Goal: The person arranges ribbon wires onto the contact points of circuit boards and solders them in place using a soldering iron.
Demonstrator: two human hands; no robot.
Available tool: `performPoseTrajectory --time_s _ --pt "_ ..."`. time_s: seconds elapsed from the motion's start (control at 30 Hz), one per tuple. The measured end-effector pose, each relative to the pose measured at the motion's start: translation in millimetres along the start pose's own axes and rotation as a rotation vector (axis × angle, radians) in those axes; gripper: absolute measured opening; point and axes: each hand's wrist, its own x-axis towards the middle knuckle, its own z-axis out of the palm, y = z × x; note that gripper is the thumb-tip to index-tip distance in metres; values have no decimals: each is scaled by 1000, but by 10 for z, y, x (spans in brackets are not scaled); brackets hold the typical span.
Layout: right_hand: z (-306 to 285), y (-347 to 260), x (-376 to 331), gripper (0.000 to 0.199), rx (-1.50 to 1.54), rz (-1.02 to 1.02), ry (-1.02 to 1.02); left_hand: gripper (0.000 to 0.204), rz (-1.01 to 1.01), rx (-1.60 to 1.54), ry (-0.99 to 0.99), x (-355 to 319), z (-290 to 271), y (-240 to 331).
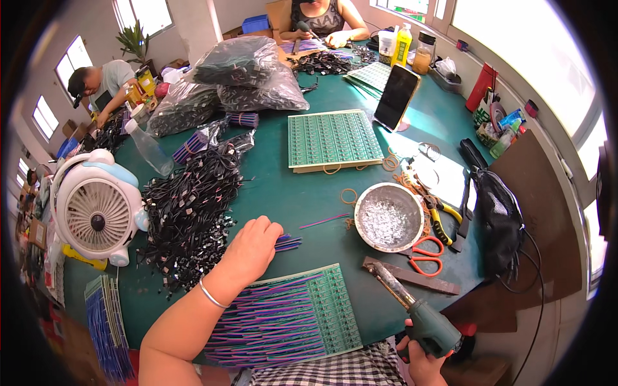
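Observation:
My left hand (pixel 250 249), a metal bangle on its wrist, curls its fingers over a small bunch of purple and blue wires (pixel 288 242) on the green table; its fingertips are partly hidden. At the lower right, my right hand (pixel 421 361) grips a dark green soldering gun (pixel 432 327). Its metal barrel points up and left, its tip over a dark flat bar (pixel 412 275). Before me lies a green circuit board panel (pixel 335 309), with rows of purple and blue wires (pixel 264 316) across its left and middle. One loose wire (pixel 324 220) lies beyond my left hand.
A metal bowl (pixel 389 217) of silvery bits stands near red-handled scissors (pixel 427 256) and yellow-black pliers (pixel 441 225). Black cables (pixel 190 212) heap beside a fan (pixel 96 206). Farther off are stacked panels (pixel 333 139), a propped phone (pixel 397 98), stuffed bags (pixel 238 71) and two people working.

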Motion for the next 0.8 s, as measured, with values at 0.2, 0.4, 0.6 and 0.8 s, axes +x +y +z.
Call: performPoseTrajectory --time_s 0.2,0.4,0.6,0.8 --pt "55 -41 -48 12 -3 3 27 21 -58 -118 238 -48 127 -174" --pt "63 23 -49 15 -59 44 27 19 -125 -944 737 -90 114 -204" --pt "97 98 -27 43 45 72 34 31 -312 -1173 669 -147 177 -241" --pt "145 122 -44 43 103 94 105 19 -399 -1280 598 -126 202 -304"
